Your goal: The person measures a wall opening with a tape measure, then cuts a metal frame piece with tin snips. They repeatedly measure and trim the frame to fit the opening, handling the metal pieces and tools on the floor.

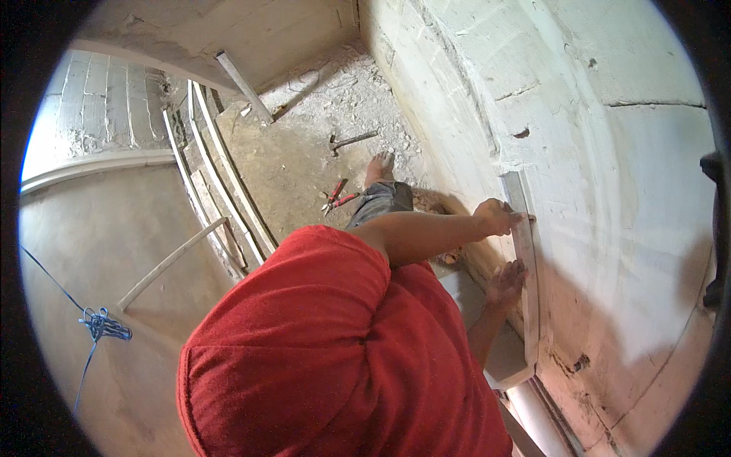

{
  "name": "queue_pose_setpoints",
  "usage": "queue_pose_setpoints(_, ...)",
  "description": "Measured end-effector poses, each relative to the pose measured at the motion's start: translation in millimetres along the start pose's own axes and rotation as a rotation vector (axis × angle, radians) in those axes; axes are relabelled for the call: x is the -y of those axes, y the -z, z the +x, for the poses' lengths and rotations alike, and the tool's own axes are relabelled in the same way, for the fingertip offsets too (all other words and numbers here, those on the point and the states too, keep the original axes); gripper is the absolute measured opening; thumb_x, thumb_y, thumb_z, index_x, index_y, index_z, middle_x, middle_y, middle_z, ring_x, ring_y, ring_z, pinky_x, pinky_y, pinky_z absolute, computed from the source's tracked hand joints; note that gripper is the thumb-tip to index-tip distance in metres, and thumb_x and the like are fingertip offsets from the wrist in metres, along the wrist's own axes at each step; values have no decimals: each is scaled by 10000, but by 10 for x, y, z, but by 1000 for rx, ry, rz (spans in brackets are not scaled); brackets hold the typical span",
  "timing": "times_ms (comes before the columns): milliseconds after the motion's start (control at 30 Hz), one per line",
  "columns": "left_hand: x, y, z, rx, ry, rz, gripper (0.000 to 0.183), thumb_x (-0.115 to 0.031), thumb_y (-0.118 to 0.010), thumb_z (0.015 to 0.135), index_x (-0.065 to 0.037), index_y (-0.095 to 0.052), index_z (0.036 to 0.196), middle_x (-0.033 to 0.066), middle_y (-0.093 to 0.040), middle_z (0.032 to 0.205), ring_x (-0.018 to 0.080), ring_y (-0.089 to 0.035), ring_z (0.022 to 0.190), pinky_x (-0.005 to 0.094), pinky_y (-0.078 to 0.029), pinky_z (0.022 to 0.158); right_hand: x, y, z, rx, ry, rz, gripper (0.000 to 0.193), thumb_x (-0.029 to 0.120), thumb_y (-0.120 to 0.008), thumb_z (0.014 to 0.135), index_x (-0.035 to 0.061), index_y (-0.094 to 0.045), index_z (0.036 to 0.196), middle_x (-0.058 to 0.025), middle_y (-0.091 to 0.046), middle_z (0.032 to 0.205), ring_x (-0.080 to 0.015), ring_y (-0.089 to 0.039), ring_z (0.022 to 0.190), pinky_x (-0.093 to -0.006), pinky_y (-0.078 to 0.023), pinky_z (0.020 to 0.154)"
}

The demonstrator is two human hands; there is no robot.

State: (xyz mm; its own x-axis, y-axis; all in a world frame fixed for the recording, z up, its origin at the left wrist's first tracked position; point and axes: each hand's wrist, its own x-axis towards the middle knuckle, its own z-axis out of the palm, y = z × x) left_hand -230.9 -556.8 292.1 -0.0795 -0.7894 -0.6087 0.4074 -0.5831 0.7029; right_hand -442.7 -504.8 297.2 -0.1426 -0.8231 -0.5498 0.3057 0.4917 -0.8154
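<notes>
Head view, starting far left: a blue cord (97, 324) trails across the dusty floor (114, 228) and bunches into a tangle. Just right of it a pale pipe (167, 263) lies at a slant, one end up against a bundle of long rails (221, 183) that curve along the floor. Further up, a grey bar (244, 87) leans across the corner. Moving toward the middle, red-handled pliers (336, 198) lie on the gritty ground, with a hammer (352, 140) a little beyond them and well apart from both hands. Next comes a bare foot (379, 163) planted near the base of the wall, and the person's red shirt (327, 350) fills the lower middle. Now the action: the left hand (496, 217) is stretched out to the right, fingers curled closed around the edge of the metal strip (527, 297), gripping it near its upper end. Below it, the right hand (507, 280) has its fingers spread loose and laid against the same strip about halfway down, pressing rather than clasping. That strip stands nearly upright, flat against the white wall (609, 190), its top just above the left hand and its foot close to a white ledge (510, 358). A white tube (537, 415) runs along the wall's base at bottom right.
</notes>
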Motion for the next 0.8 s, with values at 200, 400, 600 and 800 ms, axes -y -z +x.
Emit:
queue_pose_setpoints(200,564,667,231,26,-50,86,422,-462,-752,786,-49,-710,860,121,-712,930,184,-677,695,338,-552,614,-13,21,46,-35,10,45,638,476,-584,914,77,-434,1388,-85,-446,1412,-254,-400,1281,-411,-323,1033)
queue_pose_setpoints(400,1938,2748,-203,-494,135,954,509,-488,-688,756,-28,-688,973,186,-685,865,334,-663,845,471,-508,800,-131,210,167,-15,13,163,504,408,-587,927,68,-513,1293,-98,-527,1294,-277,-474,1195,-439,-371,994)
queue_pose_setpoints(600,2631,4466,-1477,-111,712,1523,757,-708,-422,853,-77,-586,1238,135,-587,1259,287,-495,1234,426,-364,1017,-298,250,209,9,40,278,364,359,-678,879,108,-583,1124,-75,-611,1008,-242,-575,967,-456,-453,890)
queue_pose_setpoints(800,2499,4729,-1829,-87,289,1382,574,-643,-539,854,-91,-699,871,81,-638,753,180,-611,708,358,-486,696,-293,28,163,-94,131,238,367,336,-697,868,61,-586,1084,-91,-648,973,-235,-629,899,-387,-506,818)
